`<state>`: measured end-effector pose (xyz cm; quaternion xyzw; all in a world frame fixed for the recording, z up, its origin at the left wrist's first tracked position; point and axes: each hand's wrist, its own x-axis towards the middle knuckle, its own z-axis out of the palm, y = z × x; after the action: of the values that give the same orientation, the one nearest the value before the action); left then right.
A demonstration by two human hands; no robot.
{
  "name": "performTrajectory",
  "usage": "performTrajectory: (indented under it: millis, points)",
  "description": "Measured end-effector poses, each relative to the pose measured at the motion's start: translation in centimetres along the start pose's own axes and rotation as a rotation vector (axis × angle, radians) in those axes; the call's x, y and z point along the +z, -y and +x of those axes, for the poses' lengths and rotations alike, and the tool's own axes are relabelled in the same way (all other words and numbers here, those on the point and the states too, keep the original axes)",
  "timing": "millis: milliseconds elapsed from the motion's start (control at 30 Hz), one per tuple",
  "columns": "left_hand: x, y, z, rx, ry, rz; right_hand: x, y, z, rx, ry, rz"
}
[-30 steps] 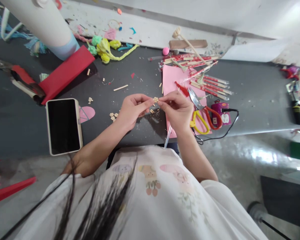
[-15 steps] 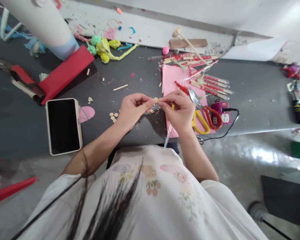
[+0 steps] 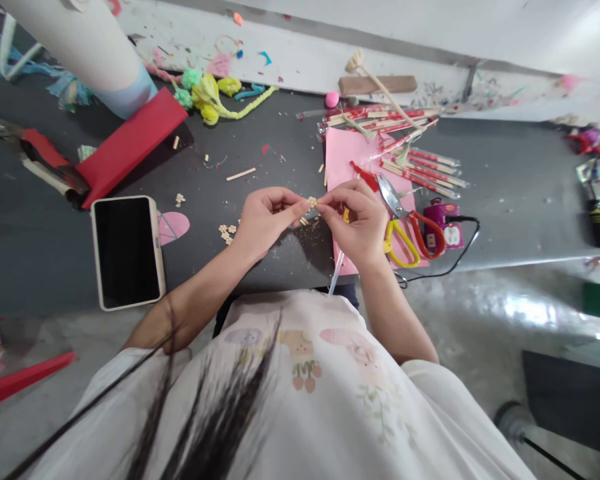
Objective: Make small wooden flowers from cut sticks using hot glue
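Note:
A tiny cream flower-shaped piece point(image 3: 313, 202) is pinched between the fingertips of both hands above the dark table. My left hand point(image 3: 273, 217) grips its left side with thumb and forefinger, and my right hand point(image 3: 357, 217) grips its right side the same way. Below the fingers lie short cream stick bits point(image 3: 304, 221) and crumbs. More small flower-shaped pieces point(image 3: 227, 232) rest beside my left wrist. A pink sheet point(image 3: 341, 160) extends under my right hand, with scissors point(image 3: 409, 230) with red and yellow handles lying on it.
A phone point(image 3: 128, 253), a red box point(image 3: 135, 147) and pliers point(image 3: 45, 157) occupy the left. Several sticks in red-patterned wrappers point(image 3: 425, 170) lie behind the scissors. A purple device point(image 3: 443, 225) with a black cable sits at right. Yellow braided yarn point(image 3: 220, 103) lies at the back.
Both hands stay nearly in place, still pinching the flower-shaped piece, with only a slight shift of the right fingers. The white paper at the back right has gone from view.

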<state>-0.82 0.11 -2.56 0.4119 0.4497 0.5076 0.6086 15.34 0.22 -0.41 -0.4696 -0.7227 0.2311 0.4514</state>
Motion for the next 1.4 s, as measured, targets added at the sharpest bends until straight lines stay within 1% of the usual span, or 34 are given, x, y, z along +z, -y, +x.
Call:
performTrajectory:
  millis: [300, 467, 600, 700, 833, 933, 1033, 1133, 1233, 1400]
  points:
    - [-0.1, -0.2, 0.0, -0.034, -0.017, 0.029, 0.0, 0.0, 0.0, -0.004, 0.021, -0.022]
    - [-0.2, -0.3, -0.1, -0.031, 0.005, 0.027, 0.0, 0.2, 0.0, 0.011, 0.025, -0.023]
    - [-0.4, -0.4, 0.0, -0.026, 0.028, 0.089, -0.1, -0.2, -0.1, 0.048, 0.046, 0.021]
    - [-0.6, -0.7, 0.0, -0.016, 0.05, 0.163, -0.5, -0.5, 0.0, 0.073, 0.088, 0.068]
    - [-0.7, -1.2, 0.0, -0.007, 0.107, 0.232, -1.2, -0.6, 0.2, 0.034, 0.191, 0.115]
    - [-0.8, -1.3, 0.0, -0.001, 0.137, 0.239, -1.5, -0.6, 0.3, 0.012, 0.24, 0.15]
    - [-0.7, -1.3, -0.1, -0.016, 0.15, 0.218, -1.6, -0.7, 0.1, 0.039, 0.263, 0.211]
    - [-0.8, -1.6, -0.1, -0.034, 0.166, 0.208, -1.7, -0.8, 0.0, 0.069, 0.263, 0.265]
    - [-0.9, -1.8, -0.1, -0.031, 0.177, 0.215, -1.8, -0.7, 0.0, 0.086, 0.241, 0.274]
    - [-1.0, -1.5, -0.1, -0.06, 0.191, 0.16, -1.5, -0.7, 0.0, 0.069, 0.225, 0.285]
